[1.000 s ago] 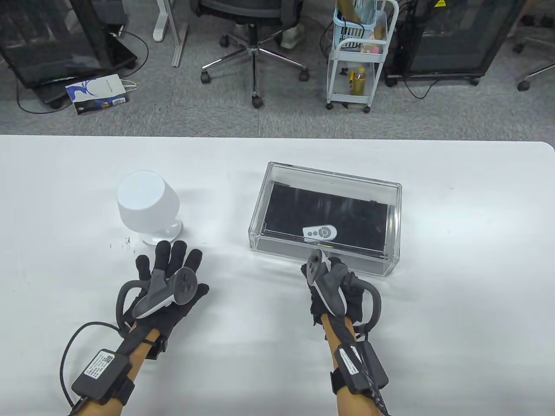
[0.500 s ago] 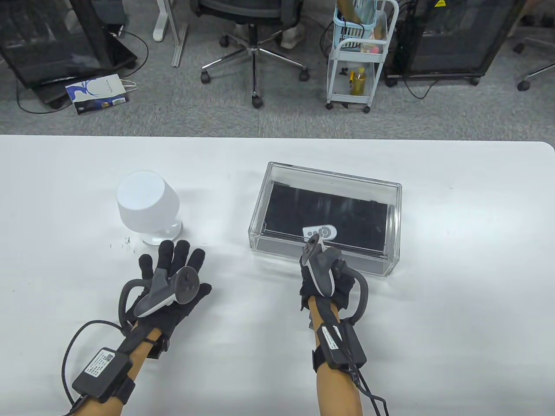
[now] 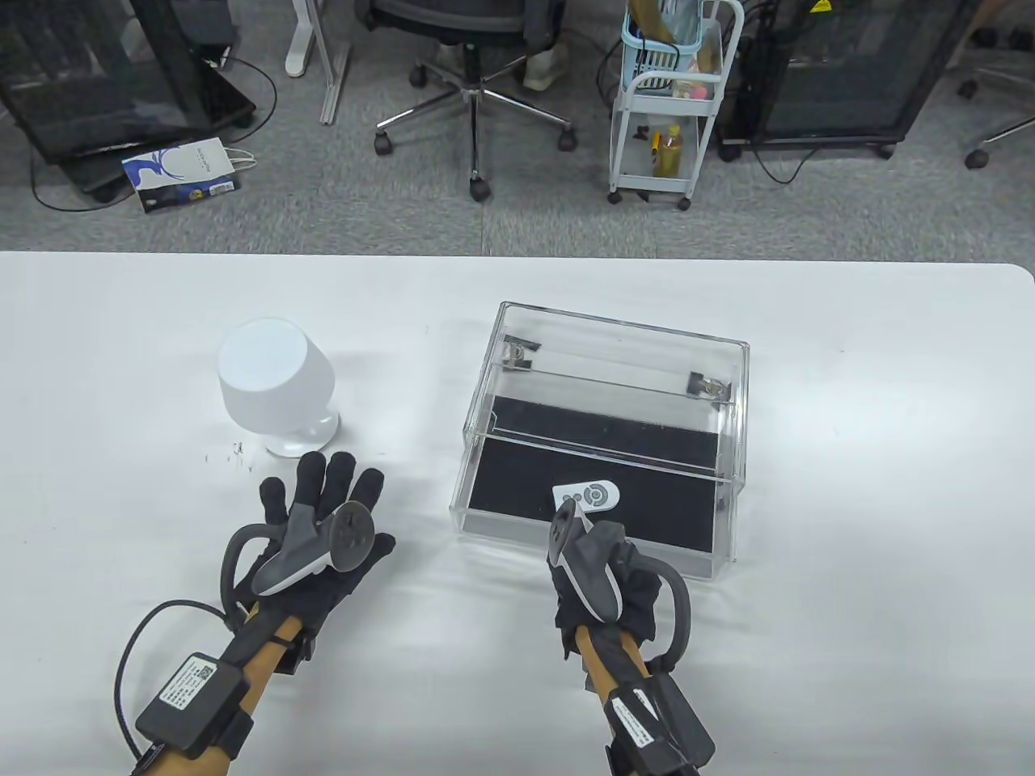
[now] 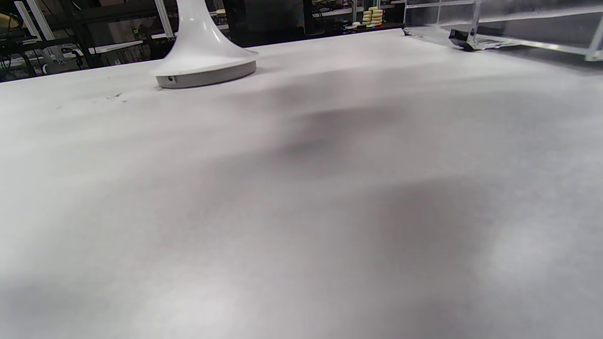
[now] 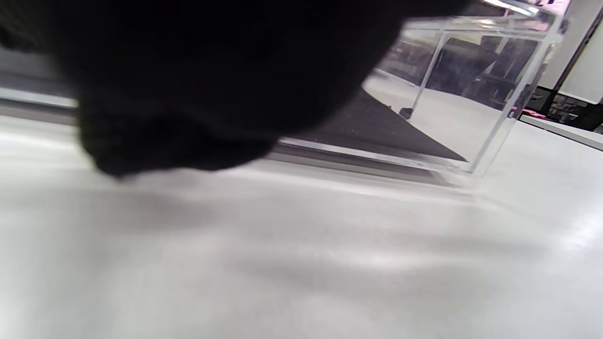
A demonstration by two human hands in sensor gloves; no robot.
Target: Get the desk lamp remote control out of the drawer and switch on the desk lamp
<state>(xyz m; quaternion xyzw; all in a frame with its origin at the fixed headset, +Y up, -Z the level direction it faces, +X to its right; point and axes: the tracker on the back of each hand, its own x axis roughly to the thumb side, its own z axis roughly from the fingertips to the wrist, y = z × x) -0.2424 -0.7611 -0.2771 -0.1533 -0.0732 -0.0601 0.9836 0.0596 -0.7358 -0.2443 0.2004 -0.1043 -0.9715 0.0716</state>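
Pulling stage, by the look of it: the clear drawer stands partly out of its clear case, toward the person, on the white counter.

Landmark: the drawer.
- Counter: white, matte, smooth; a slid object should glide easily on it. Beyond its far edge lie grey carpet, an office chair and a small white trolley.
- Case: clear acrylic behind the drawer, 2 metal fittings visible at its rear.
- Desk lamp: well left of the drawer, white, no glow evident.
- Left hand: left of the drawer, just near-side of the lamp, lying flat on the counter with fingers spread, holding nothing.
- Right hand: at the drawer's near edge. The tracker hides its fingers, and the right wrist view shows only dark glove, so I cannot tell whether this grip is clamped on the front wall or merely against it.
- Remote control: on the drawer's black liner, near the front wall, just beyond the right hand.

Handling judgement: the remote looks small, light, rigid, smooth plastic, lying flat. Pinch it across the long sides, keeping off the round button pad; a slip off the liner seems the main risk.
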